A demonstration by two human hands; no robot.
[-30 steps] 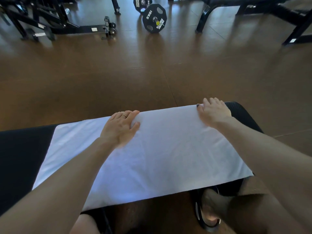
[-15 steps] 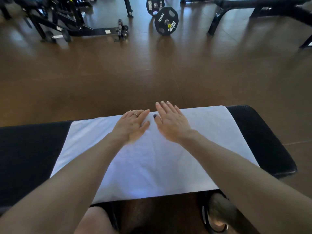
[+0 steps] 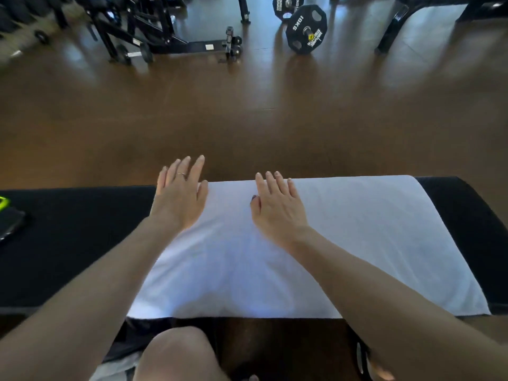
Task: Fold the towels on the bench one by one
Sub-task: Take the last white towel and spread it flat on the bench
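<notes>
A white towel (image 3: 343, 243) lies flat across the black padded bench (image 3: 68, 243), folded into a wide rectangle. My left hand (image 3: 178, 199) is over the towel's far left corner, fingers spread and extending past the bench's far edge; it holds nothing. My right hand (image 3: 277, 207) rests palm down on the towel near its far edge, fingers apart, empty. Both forearms cross the towel's near part.
A dark object with a yellow-green mark (image 3: 8, 215) sits on the bench at far left. Brown floor lies beyond the bench, with a 10 kg barbell plate (image 3: 306, 28), a black wheeled rack (image 3: 165, 37) and another bench frame (image 3: 398, 26). My knee (image 3: 178, 353) is below the bench.
My right hand slid from the towel's far right corner to the middle. My left hand moved left to the towel's left end and lifted its fingers. The view shifted left.
</notes>
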